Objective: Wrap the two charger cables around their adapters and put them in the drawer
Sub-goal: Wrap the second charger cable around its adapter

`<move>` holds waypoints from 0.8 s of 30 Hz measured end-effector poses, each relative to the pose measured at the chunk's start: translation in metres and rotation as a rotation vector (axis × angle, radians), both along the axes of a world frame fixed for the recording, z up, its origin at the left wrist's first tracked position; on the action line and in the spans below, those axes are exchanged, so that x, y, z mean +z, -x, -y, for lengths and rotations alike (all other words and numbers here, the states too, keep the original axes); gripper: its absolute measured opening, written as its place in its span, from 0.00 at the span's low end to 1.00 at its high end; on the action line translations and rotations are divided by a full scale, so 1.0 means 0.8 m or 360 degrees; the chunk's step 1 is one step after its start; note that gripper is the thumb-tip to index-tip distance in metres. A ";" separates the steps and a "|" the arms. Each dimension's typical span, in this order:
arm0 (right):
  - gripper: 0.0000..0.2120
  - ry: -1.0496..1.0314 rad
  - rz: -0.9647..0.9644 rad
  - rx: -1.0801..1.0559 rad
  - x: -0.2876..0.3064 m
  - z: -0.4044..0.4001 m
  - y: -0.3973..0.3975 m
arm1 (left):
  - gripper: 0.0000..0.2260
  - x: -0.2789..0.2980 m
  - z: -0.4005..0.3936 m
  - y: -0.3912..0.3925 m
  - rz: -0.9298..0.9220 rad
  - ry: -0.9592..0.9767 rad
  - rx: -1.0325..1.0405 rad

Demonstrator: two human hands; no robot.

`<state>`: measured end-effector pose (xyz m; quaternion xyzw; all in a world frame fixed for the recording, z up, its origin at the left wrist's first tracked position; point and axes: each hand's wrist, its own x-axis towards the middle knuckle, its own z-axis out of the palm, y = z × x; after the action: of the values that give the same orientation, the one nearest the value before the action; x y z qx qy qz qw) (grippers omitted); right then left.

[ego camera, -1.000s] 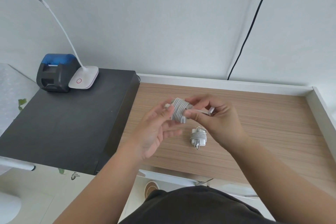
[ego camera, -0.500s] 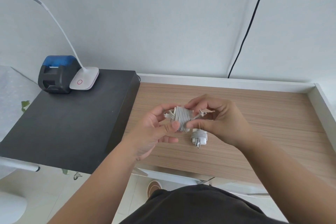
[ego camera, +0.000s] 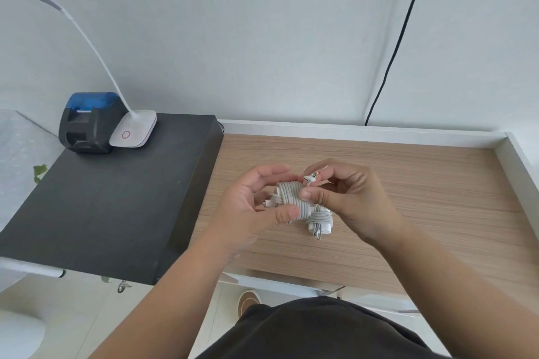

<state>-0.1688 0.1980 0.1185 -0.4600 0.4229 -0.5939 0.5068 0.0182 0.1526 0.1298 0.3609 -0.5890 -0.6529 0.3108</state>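
A white adapter wound with grey-white cable (ego camera: 290, 198) is held above the wooden desk between both hands. My left hand (ego camera: 250, 207) cradles it from the left, thumb pressed on its lower edge. My right hand (ego camera: 347, 198) has its thumb on the windings and pinches the cable's free end with its connector (ego camera: 310, 177) above the bundle. A second wrapped adapter (ego camera: 319, 220) lies on the desk just below and right of the held one, partly hidden by my right hand.
The wooden desk (ego camera: 423, 183) has a raised white rim at the back and right. A black box top (ego camera: 110, 198) on the left carries a blue-black small printer (ego camera: 87, 122) and a white lamp base (ego camera: 134, 128). A black cord (ego camera: 393, 52) hangs down the wall.
Both hands with the bundle have drifted slightly lower toward the lying adapter. The right hand has brought the cable's free end up over the bundle, connector now showing between its fingers.
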 end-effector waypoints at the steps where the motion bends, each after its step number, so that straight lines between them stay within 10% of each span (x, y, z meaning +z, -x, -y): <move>1: 0.07 0.0014 -0.0002 -0.0003 0.000 0.000 0.000 | 0.26 -0.001 0.001 -0.001 0.0039 0.0048 0.0004; 24: 0.07 -0.0145 -0.0397 -0.0247 0.034 -0.004 -0.008 | 0.19 -0.007 0.004 -0.012 0.0122 0.0235 -0.0073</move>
<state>-0.1621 0.2014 0.1458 -0.4726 0.5435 -0.5496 0.4232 0.0278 0.1495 0.1243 0.3480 -0.6551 -0.6003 0.2989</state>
